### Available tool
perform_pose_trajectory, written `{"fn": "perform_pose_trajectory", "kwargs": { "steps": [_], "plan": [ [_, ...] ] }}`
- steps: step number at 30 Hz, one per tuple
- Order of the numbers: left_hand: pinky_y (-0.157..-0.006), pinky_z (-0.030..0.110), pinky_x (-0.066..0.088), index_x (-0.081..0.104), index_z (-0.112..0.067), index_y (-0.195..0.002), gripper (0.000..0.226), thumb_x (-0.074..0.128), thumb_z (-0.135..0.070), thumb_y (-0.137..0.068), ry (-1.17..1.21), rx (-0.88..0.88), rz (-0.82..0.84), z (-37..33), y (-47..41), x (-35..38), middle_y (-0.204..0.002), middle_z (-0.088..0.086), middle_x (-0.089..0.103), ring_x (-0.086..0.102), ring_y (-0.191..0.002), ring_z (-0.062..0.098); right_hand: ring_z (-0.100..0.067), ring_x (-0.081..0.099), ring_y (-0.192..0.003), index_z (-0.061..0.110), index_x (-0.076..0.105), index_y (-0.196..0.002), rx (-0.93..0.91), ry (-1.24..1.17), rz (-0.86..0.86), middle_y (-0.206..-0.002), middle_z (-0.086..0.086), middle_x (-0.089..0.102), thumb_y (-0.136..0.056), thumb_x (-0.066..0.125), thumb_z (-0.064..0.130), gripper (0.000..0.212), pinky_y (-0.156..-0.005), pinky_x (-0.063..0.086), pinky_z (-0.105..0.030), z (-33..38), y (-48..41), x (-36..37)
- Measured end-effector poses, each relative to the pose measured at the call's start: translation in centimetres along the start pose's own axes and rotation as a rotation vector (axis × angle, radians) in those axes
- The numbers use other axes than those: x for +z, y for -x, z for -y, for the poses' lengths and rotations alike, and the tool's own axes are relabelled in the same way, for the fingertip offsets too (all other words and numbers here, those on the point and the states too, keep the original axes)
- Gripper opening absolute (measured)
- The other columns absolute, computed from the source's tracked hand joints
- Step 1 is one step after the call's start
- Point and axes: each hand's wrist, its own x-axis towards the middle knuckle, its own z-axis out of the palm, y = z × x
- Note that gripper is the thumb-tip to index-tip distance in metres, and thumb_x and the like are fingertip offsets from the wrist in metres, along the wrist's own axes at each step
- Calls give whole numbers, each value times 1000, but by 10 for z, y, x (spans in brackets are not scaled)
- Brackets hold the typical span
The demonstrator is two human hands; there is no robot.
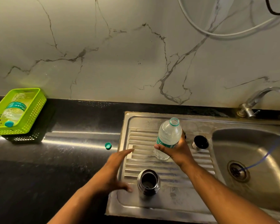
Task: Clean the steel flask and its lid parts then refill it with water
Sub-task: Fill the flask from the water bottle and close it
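The flask point(148, 182) is stood open-mouthed on the drainboard point(176, 196), apparently ready for refilling. An uncapped bottle point(168, 136) is gripped at mid-body by the right hand point(173, 151), its cap point(108, 145) set aside. The left hand point(116, 170) is held empty, fingers extended, just beside the flask. The lid point(200, 141) is parked near the basin point(257, 159).

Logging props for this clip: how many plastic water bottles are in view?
2. One capped bottle lies in the green basket; one open bottle is gripped by the right hand over the draining board. None seems hidden.
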Motion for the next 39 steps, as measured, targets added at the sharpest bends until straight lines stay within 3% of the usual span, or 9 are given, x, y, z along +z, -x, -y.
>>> {"fn": "perform_pose_trajectory", "kwargs": {
  "steps": [2,6,10,12,19,22,25,34,39],
  "plan": [
    [-119,17,20,10,-58,-152,133,96,-58,-51,87,83,63,-21,10,11,-158,-33,18,17,-145,-13,-6,63,-110,37,50,-125,1,20,-33,-117,12,65,-56,97,34,84,-84,56,-17,0,-4,4],
    [-119,21,27,21,-52,-151,125,98,-51,-53,221,152,52,-57,19,22,-154,-32,34,31,-144,-8,-8,68,-104,20,59,-127,-39,102,-63,-113,6,71,-60,99,33,79,-90,60,-33,-1,-8,5],
    [-117,31,39,35,-51,-143,94,90,-52,-67,153,168,-12,-70,16,27,-143,-31,47,44,-135,-7,8,62,-102,24,56,-129,-132,193,-35,-112,14,66,-64,97,31,78,-81,53,-10,13,3,-5],
    [-113,31,43,42,-49,-140,82,87,-53,-71,121,159,-38,-72,15,28,-138,-30,52,48,-130,-7,8,62,-104,29,53,-130,-219,260,-6,-114,17,65,-64,96,36,79,-80,50,-7,20,9,-15],
    [-103,20,46,52,-42,-134,76,86,-59,-68,124,183,-142,-72,13,31,-126,-28,62,56,-121,-4,-5,55,-118,29,46,-141,-513,539,110,-131,17,56,-70,93,40,86,-97,49,-19,48,29,-50],
    [-100,13,44,52,-43,-132,75,88,-55,-68,122,187,-149,-71,11,32,-124,-30,62,55,-119,-8,-2,44,-123,33,41,-143,-576,702,140,-132,20,49,-68,93,39,92,-103,48,-35,53,33,-62],
    [-97,9,42,51,-46,-130,74,89,-54,-68,124,187,-143,-71,10,33,-123,-30,62,55,-117,-10,-13,49,-125,30,44,-141,-653,823,155,-134,7,56,-67,93,41,90,-105,47,-49,52,36,-70],
    [-95,8,44,47,-55,-124,72,89,-54,-66,149,186,-135,-66,10,32,-119,-34,61,56,-114,-12,-22,56,-121,28,46,-141,-821,1066,149,-133,5,59,-73,81,52,80,-101,45,-55,50,48,-78],
    [-98,16,48,49,-49,-130,77,89,-56,-65,168,206,-132,-65,10,33,-120,-30,64,59,-114,-7,-22,54,-121,24,48,-141,-895,1127,102,-133,2,61,-66,91,44,89,-102,44,-54,54,53,-75]
  ]
}}
